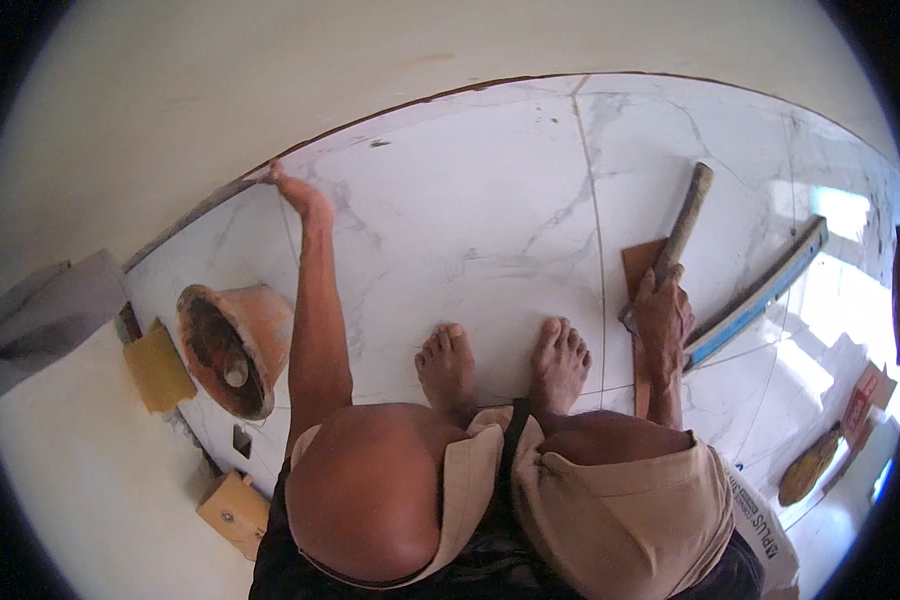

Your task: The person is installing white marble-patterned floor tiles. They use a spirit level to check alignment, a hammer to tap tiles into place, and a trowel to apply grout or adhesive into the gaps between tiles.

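My left hand [305, 198] reaches to the far left, where the tiled floor [450, 210] meets the wall. Its fingertips are bunched at that edge, and whatever they pinch is too small to make out. On the right, my right hand [662, 315] is closed around a hammer with a worn wooden handle [688, 215], gripping it close to the head. The handle points away from me, and the dark head is mostly covered by my fingers. Beneath hand and hammer lies a narrow brown board [642, 268], flat on the marble-patterned tiles.
An orange bucket [270, 315] lies tipped at left, a round object inside. Beside it are a yellowish block [160, 368] and a tan box [235, 515]. A long blue bar [760, 298] rests at right, near a red packet [860, 405] and a brown lump [808, 468].
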`<state>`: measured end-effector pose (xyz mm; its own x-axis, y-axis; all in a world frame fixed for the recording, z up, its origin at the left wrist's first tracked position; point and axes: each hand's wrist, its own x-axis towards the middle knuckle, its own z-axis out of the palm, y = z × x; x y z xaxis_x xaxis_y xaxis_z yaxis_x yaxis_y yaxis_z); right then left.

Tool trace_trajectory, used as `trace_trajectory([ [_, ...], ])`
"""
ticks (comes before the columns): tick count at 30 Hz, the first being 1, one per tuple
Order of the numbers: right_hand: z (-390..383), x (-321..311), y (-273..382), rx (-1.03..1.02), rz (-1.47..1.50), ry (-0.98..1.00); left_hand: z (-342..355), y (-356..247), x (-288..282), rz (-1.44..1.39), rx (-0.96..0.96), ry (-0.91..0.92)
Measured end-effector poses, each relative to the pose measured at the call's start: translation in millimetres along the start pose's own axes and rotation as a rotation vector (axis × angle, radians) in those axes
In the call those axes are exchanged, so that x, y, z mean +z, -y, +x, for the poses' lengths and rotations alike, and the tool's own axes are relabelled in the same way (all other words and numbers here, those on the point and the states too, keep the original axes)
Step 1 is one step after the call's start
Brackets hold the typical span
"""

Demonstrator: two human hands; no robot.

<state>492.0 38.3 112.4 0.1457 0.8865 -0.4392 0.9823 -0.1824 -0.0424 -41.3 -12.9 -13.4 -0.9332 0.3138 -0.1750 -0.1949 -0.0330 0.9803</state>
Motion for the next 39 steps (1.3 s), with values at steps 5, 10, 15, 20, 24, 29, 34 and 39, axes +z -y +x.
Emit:
trace_trajectory([
  [5,5.1,-8.1,-0.5,0.004,-0.097,0.008,9.4,14.7,-3.6,0.098,0.048,-0.128],
  [10,8.2,-3.4,-4.0,0.012,-0.077,0.058,-1.1,7.5,-18.6,0.186,-0.024,0.036],
  [15,2.6,-6.5,-2.1,0.005,-0.185,0.012,-29.0,-17.1,-6.7,0.358,0.080,0.081],
  [20,9.6,-4.5,-18.7,0.064,-0.151,0.132,-0.8,27.2,-12.5,0.671,0.387,0.162],
  [24,18.2,7.3,6.3,-0.054,-0.033,-0.047,70.4,47.5,-106.9,0.869,0.653,0.055],
  [29,6.9,11.5,-35.6,0.060,0.045,-0.127,-32.3,3.4,21.9,0.869,0.192,-0.091],
  [34,8.7,-41.0,-48.6,0.070,0.122,-0.033,-38.6,0.6,7.8,0.727,0.215,-0.008],
  [39,95.8,-0.1,-181.8,0.342,0.092,-0.325,-3.7,48.9,-66.4,1.124,0.885,0.333],
])
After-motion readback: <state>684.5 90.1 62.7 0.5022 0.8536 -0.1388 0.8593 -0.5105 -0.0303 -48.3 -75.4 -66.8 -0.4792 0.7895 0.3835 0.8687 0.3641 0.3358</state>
